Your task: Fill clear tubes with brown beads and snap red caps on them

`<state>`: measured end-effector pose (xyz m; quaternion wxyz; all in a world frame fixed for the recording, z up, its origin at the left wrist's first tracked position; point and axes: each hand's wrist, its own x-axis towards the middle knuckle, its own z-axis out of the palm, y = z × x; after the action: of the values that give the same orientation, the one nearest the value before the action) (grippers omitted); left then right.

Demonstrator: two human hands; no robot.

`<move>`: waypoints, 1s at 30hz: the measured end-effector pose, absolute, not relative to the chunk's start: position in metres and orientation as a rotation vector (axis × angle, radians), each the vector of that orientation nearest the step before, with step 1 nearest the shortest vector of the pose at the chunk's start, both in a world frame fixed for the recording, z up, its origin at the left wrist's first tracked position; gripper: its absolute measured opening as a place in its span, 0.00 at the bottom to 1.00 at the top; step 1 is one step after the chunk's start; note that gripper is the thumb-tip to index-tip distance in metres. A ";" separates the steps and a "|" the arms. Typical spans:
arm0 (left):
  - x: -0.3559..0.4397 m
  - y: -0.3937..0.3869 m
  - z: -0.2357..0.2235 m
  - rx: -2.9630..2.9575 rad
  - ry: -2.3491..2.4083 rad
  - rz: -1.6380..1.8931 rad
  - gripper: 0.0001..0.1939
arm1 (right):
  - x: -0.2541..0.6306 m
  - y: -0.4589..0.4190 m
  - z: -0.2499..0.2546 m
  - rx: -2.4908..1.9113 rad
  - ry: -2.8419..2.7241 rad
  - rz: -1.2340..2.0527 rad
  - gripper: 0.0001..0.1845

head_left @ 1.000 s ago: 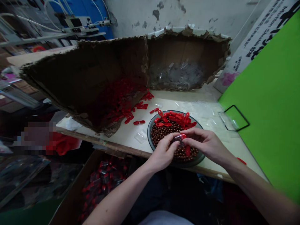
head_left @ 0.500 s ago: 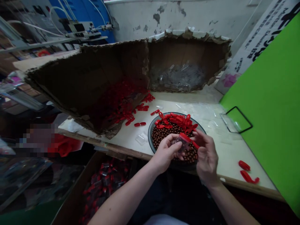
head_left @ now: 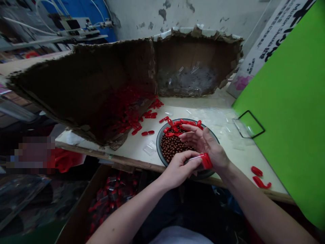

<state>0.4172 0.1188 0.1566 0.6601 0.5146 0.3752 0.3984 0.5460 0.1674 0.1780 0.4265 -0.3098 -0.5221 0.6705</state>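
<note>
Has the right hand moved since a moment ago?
Yes, the right hand has moved left and farther out, from the near right edge of the bowl to above the bowl.

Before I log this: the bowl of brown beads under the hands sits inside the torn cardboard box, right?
No: the head view shows the bowl on the bench, in front of the torn cardboard box, not inside it. The brown beads are right.

Fig. Work desk (head_left: 247, 157) and the items on it.
A torn cardboard box (head_left: 76, 91) fills the back edge, a dark round bowl (head_left: 157, 149) sits at the front edge, and red plastic pieces (head_left: 261, 183) lie near the right front corner.
</note>
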 end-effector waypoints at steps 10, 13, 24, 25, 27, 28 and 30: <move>0.408 0.105 0.153 1.300 0.949 0.846 0.16 | 0.536 0.144 0.168 -0.807 -1.482 1.744 0.29; 0.400 0.099 0.150 1.224 0.953 0.796 0.16 | 0.528 0.141 0.166 -0.816 -1.422 1.771 0.32; 0.219 0.015 0.053 0.617 1.863 1.231 0.23 | 0.668 0.215 0.138 -1.351 -0.862 0.922 0.10; 0.198 0.002 0.033 0.579 1.998 1.210 0.24 | 0.678 0.218 0.132 -1.373 -0.847 0.867 0.09; 0.163 -0.025 -0.004 0.561 2.285 1.092 0.23 | 0.688 0.218 0.122 -1.400 -0.856 0.841 0.10; 0.150 -0.038 -0.021 0.534 2.402 0.991 0.22 | 0.690 0.217 0.118 -1.406 -0.865 0.846 0.10; 0.135 -0.056 -0.045 0.487 2.504 0.889 0.21 | 0.688 0.214 0.114 -1.416 -0.871 0.873 0.11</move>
<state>0.1348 -0.0561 -0.0454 0.2184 0.1760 0.9045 0.3213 0.6884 0.2137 0.1137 0.5908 -0.6084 -0.3744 0.3750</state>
